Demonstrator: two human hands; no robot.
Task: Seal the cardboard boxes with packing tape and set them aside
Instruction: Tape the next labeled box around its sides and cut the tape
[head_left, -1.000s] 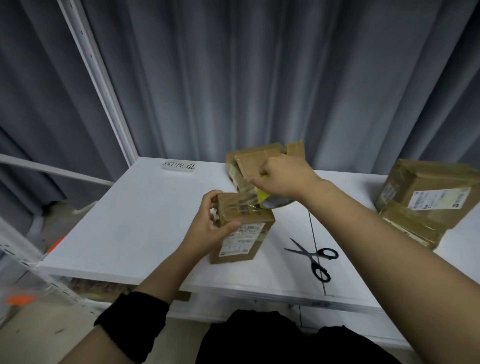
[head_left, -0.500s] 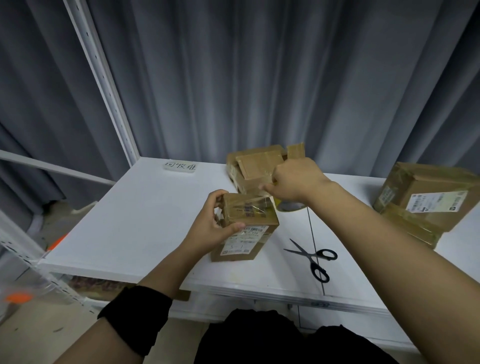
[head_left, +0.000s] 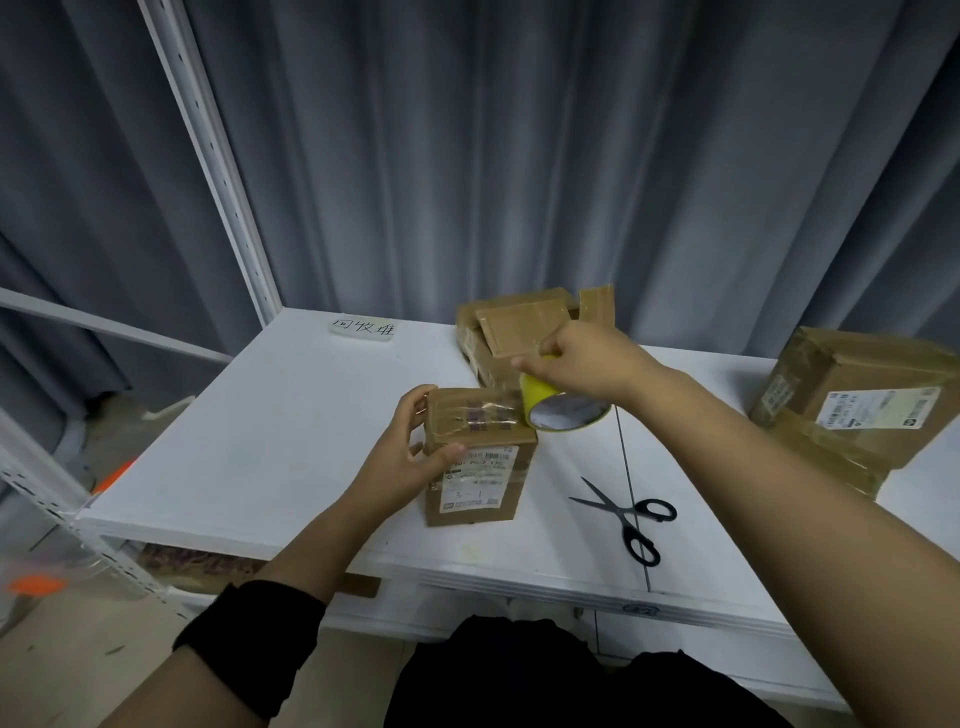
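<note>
View: head camera, looking down over the work area.
Small box (head_left: 478, 457): is sitting on the white bench (head_left: 291, 426) near its front edge, printed label facing the camera, glossy clear tape lying across its top.
Left hand (head_left: 410, 457): is holding the small box at its left end; grip curled round it, thumb pressing the front face beside the label, fingers wrapping over the far left edge.
Right hand (head_left: 582, 364): is reaching in above the box's far right corner; grip pinching the tape roll (head_left: 561, 410) from above, fingers curled over its rim.
Tape roll: yellow, being held off the bench and tilted, open end facing the camera, just beside the box's top right edge. Where strip meets roll is too blurred to tell.
Scissors (head_left: 628, 512): are lying open on the bench to the right of the small box, apart from it, black handles toward the front edge.
Open boxes (head_left: 519, 327): are sitting at the back of the bench, behind the right hand, flaps up.
Taped boxes (head_left: 857, 400): are sitting stacked at the far right, well apart from the small box.
Paper slip (head_left: 363, 328): handwritten, is lying at the bench's back left.
Backdrop: grey curtain (head_left: 519, 156) is hanging behind; white slotted upright (head_left: 208, 156) is rising at the back left corner.
</note>
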